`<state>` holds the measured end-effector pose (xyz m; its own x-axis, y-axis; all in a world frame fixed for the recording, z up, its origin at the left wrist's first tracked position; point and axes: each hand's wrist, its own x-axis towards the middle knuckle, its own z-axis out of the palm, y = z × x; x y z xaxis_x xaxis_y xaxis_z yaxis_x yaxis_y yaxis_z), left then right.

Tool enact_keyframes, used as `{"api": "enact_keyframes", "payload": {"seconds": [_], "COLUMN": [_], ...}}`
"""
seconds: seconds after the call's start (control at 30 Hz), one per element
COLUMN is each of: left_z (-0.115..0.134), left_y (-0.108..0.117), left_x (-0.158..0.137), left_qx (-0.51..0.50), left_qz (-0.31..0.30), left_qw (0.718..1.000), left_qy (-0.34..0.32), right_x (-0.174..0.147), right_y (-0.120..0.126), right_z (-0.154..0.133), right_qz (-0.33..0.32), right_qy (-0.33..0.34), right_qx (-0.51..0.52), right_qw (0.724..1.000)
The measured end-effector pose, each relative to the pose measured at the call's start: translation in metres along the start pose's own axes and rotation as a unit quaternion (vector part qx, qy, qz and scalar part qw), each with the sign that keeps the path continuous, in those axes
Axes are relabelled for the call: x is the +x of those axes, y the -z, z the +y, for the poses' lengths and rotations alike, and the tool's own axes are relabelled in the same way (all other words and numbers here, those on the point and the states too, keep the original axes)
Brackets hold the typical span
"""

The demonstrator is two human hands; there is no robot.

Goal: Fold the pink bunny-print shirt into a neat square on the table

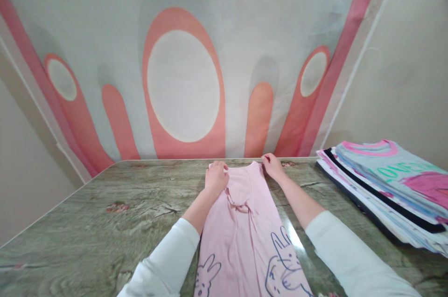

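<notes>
A pale pink shirt (238,231) with dark line drawings of rabbits lies lengthwise on the table, its neckline end toward the far edge. Its sides look folded inward, and creases run down the middle. My left hand (216,178) is closed on the shirt's far left corner, fingers curled over the fabric beside the neck opening. At the far right corner, my right hand (273,166) pinches with thumb and fingertips at the shirt's edge; the bit of cloth between them is mostly hidden. The shirt's near end runs out of view at the bottom.
A tall stack of folded clothes (378,194) stands on the right, topped by a grey shirt with a pink collar (371,148). The wood-patterned table (140,222) ends at a wall (238,17) with coral and white shapes.
</notes>
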<state>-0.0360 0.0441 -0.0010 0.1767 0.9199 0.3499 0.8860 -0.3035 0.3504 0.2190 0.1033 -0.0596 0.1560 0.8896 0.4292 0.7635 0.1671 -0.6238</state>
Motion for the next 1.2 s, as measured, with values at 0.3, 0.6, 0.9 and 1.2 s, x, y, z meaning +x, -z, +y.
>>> {"api": "enact_keyframes", "payload": {"seconds": [0.3,0.6,0.9,1.2], "left_z": [0.041,0.037,0.03,0.026], "left_y": [-0.011,-0.019,-0.016,-0.02], "left_x": [-0.029,-0.035,-0.033,-0.033], "left_qx": [0.064,0.109,0.117,0.118], "left_qz": [-0.174,-0.207,-0.245,-0.246], "left_qw": [0.953,0.942,0.947,0.954], "left_qy": [-0.241,-0.241,-0.169,-0.123], "right_x": [0.0,0.008,0.024,-0.009], "right_y": [0.008,0.008,0.011,0.012], "right_z": [0.015,0.008,0.005,-0.026], "right_qz": [-0.045,-0.12,-0.182,-0.051], "right_qy": [0.053,0.099,0.084,0.059], "right_qx": [0.026,-0.019,-0.063,-0.092], "right_qw": [0.997,0.988,0.978,0.993]}}
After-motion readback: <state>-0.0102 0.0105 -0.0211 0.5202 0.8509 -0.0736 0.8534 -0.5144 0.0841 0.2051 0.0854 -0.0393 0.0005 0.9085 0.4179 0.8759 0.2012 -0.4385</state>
